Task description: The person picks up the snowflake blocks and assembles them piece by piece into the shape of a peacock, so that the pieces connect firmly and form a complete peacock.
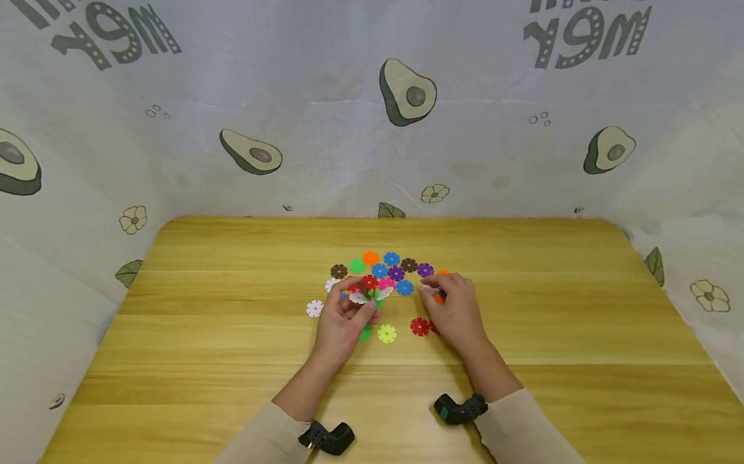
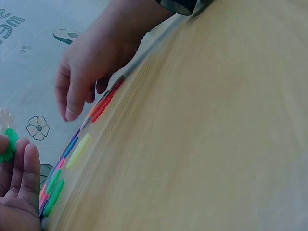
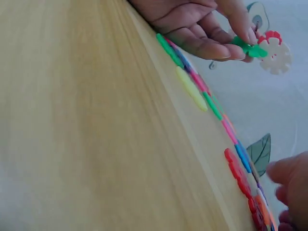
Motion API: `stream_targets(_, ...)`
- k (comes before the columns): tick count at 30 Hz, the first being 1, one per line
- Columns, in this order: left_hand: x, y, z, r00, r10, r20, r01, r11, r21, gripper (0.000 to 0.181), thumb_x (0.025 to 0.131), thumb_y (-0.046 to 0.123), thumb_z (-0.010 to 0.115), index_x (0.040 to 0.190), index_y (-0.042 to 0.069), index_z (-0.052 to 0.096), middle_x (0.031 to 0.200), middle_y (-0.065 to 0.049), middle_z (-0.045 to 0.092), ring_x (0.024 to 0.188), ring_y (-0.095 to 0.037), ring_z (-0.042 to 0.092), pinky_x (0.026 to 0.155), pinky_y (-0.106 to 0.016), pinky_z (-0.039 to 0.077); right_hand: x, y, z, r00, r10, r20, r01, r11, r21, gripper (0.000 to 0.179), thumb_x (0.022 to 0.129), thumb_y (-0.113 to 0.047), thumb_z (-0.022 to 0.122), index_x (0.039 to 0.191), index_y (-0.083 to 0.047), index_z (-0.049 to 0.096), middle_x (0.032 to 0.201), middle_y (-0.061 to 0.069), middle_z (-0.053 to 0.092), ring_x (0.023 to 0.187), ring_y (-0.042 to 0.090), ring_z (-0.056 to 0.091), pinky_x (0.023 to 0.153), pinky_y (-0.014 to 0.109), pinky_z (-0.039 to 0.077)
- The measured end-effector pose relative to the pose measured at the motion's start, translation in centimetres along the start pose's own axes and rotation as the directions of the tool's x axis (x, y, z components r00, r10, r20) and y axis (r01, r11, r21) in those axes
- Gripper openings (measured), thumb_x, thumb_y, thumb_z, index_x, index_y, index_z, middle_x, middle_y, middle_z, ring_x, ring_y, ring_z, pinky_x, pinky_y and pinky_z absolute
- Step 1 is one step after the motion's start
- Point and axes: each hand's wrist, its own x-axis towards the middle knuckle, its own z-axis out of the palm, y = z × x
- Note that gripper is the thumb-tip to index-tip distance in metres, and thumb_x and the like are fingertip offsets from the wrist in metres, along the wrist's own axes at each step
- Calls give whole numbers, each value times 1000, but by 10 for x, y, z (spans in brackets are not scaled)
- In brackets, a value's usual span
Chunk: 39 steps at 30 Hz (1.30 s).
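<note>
Green, white and red notched discs point(image 3: 276, 61) are pinched in a cluster by the left hand point(image 1: 343, 327) above the counter point(image 1: 225, 360). The right hand point(image 1: 458, 311) is held over loose coloured discs point(image 1: 396, 274) with fingers bent; whether anything is gripped cannot be told.

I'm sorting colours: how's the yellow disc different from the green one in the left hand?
The yellow disc lies flat on the table; the green disc is up in the left hand. The yellow disc is unattached; the green disc appears joined to a white disc. Both have notched edges.
</note>
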Motion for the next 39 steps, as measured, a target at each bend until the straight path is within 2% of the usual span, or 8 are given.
stream_targets(8, 3, -3, 0, 1000, 19, 8, -18, 999, -50, 53, 95, -7, 64, 144, 1, 45, 118, -8, 56, 86, -20, 72, 81, -30, 65, -2, 3, 9, 983, -128, 133, 164, 935, -313, 40, 102, -36, 62, 137, -18, 65, 123, 19, 55, 115, 43, 41, 98, 58, 36)
stream_targets(14, 2, -2, -1, 999, 25, 23, -24, 998, -54, 53, 95, -8, 62, 142, -3, 39, 109, -7, 57, 79, -14, 72, 76, -27, 65, -3, -2, 9, 994, -105, 37, 112, 944, -312, 34, 94, -41, 73, 114, -14, 75, 113, 17, 54, 112, 41, 42, 100, 58, 35)
stream_targets(21, 2, -2, -1, 1000, -12, 18, 13, 999, -45, 51, 94, -5, 66, 136, -3, 37, 98, -10, 62, 80, -22, 74, 75, -32, 66, -5, -8, 6, 997, -18, 77, 41, 953, -300, 36, 92, -41, 75, 107, -9, 71, 115, 19, 60, 115, 41, 44, 101, 58, 36)
stream_targets(24, 2, -1, 0, 1000, -20, 17, 21, 999, -39, 51, 94, -5, 66, 136, -5, 37, 97, -10, 64, 80, -22, 73, 74, -31, 66, -4, -10, 5, 997, -7, 75, 27, 963, -269, 34, 92, -38, 76, 102, -8, 67, 103, 15, 63, 103, 36, 50, 94, 51, 41)
stream_targets(28, 2, -1, 1, 999, -43, 9, 44, 998, -53, 51, 94, -5, 65, 136, -4, 38, 96, -8, 65, 78, -20, 73, 73, -29, 65, -5, -10, 7, 997, -45, 66, 54, 991, -126, 24, 92, -30, 77, 98, -10, 66, 86, 6, 65, 78, 22, 54, 72, 33, 47)
stream_targets(31, 2, 0, 1, 999, -49, 12, 50, 997, -64, 51, 94, -4, 66, 136, -4, 37, 97, -7, 66, 77, -19, 72, 73, -28, 65, -7, -11, 9, 994, -88, 65, 82, 993, 88, 14, 94, -22, 76, 99, -11, 70, 88, 5, 69, 75, 16, 58, 66, 24, 51)
stream_targets(35, 2, -1, 0, 999, -43, 19, 44, 997, -65, 49, 95, -3, 65, 135, -3, 38, 96, -6, 68, 75, -17, 72, 72, -27, 64, -10, -14, 11, 985, -137, 103, 79, 897, 436, 11, 98, -5, 68, 107, -3, 72, 102, 16, 71, 86, 23, 72, 77, 22, 61)
stream_targets(39, 3, -1, -1, 999, -45, 19, 46, 997, -61, 45, 95, -2, 65, 133, 2, 40, 95, -5, 68, 72, -15, 72, 71, -27, 64, -12, -18, 12, 979, -141, 146, 24, 796, 605, 16, 98, 1, 64, 112, 4, 69, 105, 27, 71, 89, 29, 76, 82, 27, 64)
